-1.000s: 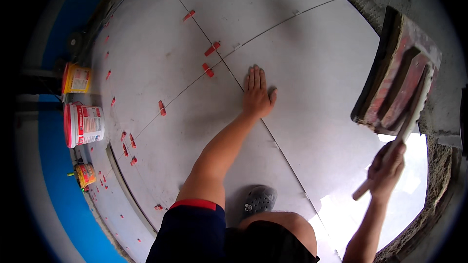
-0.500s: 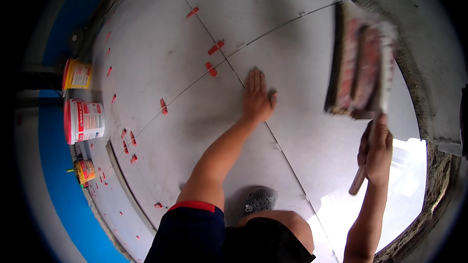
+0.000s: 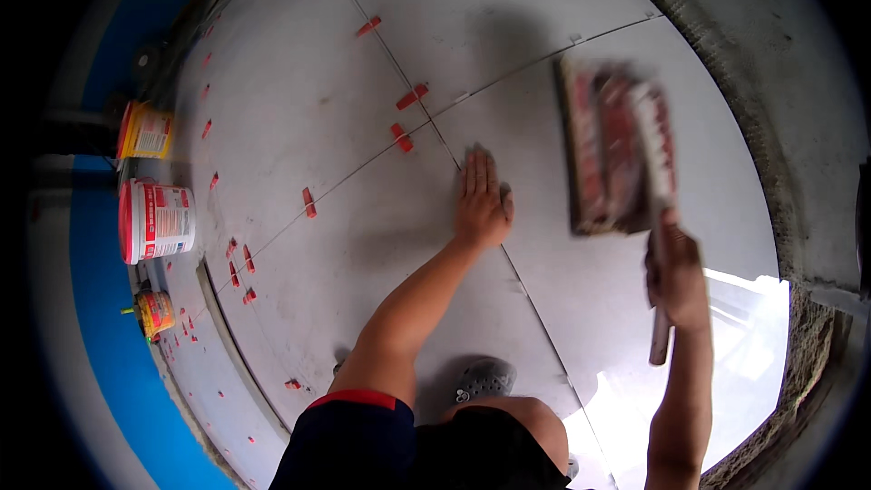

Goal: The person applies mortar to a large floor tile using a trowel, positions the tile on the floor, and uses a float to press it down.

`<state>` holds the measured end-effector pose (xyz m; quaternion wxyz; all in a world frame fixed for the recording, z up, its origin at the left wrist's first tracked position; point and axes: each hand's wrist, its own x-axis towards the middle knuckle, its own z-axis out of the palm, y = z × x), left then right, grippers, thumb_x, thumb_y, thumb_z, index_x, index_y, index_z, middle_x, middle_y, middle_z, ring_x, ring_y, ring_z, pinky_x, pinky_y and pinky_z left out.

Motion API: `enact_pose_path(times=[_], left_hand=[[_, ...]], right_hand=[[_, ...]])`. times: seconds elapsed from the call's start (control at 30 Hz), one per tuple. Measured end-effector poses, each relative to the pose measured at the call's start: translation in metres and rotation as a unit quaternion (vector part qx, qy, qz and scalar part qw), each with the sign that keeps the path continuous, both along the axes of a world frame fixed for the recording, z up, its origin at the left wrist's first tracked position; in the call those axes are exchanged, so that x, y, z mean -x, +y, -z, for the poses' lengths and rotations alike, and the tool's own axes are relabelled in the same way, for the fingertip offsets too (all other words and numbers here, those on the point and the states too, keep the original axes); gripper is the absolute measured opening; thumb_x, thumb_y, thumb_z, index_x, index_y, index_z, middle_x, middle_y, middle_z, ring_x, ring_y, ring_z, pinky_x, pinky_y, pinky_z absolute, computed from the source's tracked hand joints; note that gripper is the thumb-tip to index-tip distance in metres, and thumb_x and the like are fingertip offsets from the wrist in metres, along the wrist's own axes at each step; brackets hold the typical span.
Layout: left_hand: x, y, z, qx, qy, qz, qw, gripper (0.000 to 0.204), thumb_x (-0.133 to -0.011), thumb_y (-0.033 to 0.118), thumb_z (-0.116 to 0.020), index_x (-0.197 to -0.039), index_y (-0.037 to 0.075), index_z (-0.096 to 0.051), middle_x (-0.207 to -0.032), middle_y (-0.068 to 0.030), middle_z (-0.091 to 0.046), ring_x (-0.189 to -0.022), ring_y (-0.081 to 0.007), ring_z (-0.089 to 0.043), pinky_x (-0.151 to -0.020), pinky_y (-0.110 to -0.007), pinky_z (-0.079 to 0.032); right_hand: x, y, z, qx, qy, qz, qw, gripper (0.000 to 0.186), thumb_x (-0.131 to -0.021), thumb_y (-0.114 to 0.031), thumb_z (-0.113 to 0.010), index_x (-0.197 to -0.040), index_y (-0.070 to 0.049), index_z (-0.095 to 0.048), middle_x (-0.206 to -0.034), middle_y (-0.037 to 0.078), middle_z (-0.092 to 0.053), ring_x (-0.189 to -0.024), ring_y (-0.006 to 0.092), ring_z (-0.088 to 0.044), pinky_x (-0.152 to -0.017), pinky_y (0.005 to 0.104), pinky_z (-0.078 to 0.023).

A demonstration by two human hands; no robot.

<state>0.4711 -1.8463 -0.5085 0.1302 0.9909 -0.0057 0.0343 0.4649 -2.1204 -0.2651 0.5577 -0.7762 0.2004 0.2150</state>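
Note:
My left hand (image 3: 483, 204) lies flat on a large grey tile (image 3: 399, 191), fingers stretched out, close to the joint line. Nothing is in it. To its right, my right hand (image 3: 679, 272) is closed round the handle of a large tiling mallet (image 3: 617, 150). The mallet's broad, block-like head is red and whitish, worn, with a dark edge, and blurred by motion. It stands over the tile right of the joint; I cannot tell whether it touches. Red levelling wedges (image 3: 402, 138) sit along the tile joints beyond my left hand.
A white bucket with a red lid (image 3: 163, 222), a yellow bucket (image 3: 145, 132) and a small orange tub (image 3: 154, 313) stand at the left by a blue band (image 3: 100, 308). A rough mortar edge (image 3: 758, 145) borders the tiles on the right. My grey clog (image 3: 488, 378) rests on the tile below.
The mallet in my right hand has swung left and slightly down in the picture. My left hand stays flat on the tile.

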Motion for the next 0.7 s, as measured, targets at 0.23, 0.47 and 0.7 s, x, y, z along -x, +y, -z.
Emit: enact_pose_path(times=[0.23,0.47,0.7], left_hand=[[-0.001,-0.01,-0.002,0.014,0.005,0.0,1.0,0.074,-0.097,0.031,-0.044,-0.152,-0.011,-0.02,-0.162,-0.0282,-0.014,-0.152,-0.0398,-0.011,-0.124,-0.049,-0.012],[0.007,0.001,0.004,0.031,0.007,-0.025,0.999,0.073,-0.096,0.028,-0.045,-0.152,-0.012,-0.02,-0.162,-0.0288,-0.015,-0.152,-0.0406,-0.013,-0.123,-0.05,-0.013],[0.012,-0.003,0.004,0.005,0.029,-0.031,0.999,0.072,-0.097,0.028,-0.043,-0.152,-0.012,-0.02,-0.161,-0.0288,-0.016,-0.152,-0.0409,-0.013,-0.124,-0.049,-0.014]], right_hand=[[0.011,0.004,0.125,0.11,0.002,0.008,0.994,0.067,-0.103,-0.061,-0.033,-0.081,-0.002,-0.056,-0.06,0.006,-0.053,-0.049,0.0174,-0.052,-0.048,0.0343,-0.043],[-0.019,0.04,0.039,0.007,0.124,-0.013,0.992,0.055,-0.101,-0.057,-0.044,-0.075,-0.009,-0.052,-0.055,0.0,-0.045,-0.042,0.0106,-0.042,-0.038,0.0292,-0.035],[-0.015,0.026,0.051,-0.016,-0.15,0.075,0.986,0.059,-0.104,-0.059,-0.037,-0.07,-0.011,-0.044,-0.052,-0.003,-0.04,-0.039,0.0075,-0.038,-0.037,0.0264,-0.033]])
